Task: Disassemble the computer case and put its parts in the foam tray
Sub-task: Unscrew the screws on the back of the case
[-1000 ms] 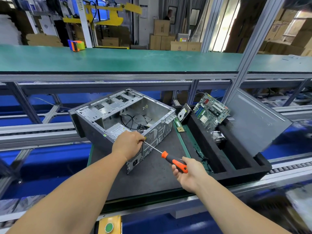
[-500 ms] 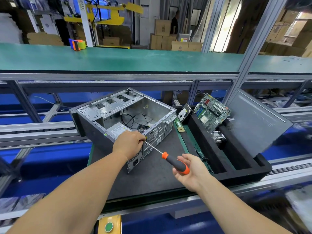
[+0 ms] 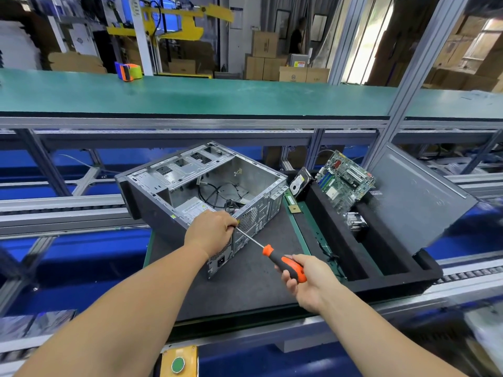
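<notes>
Head view: open grey metal computer case (image 3: 201, 186) lies on dark mat (image 3: 245, 281), just left of black foam tray (image 3: 386, 278) holding green motherboard (image 3: 344, 180). Left hand (image 3: 211, 231) curled over case's rear top edge, pinching shaft of orange-black screwdriver (image 3: 285, 263); right hand (image 3: 309, 281) grips its handle.

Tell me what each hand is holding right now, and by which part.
Right hand grips the screwdriver by its orange-and-black handle. Left hand is curled around the shaft's tip end at the computer case rear panel.
</notes>
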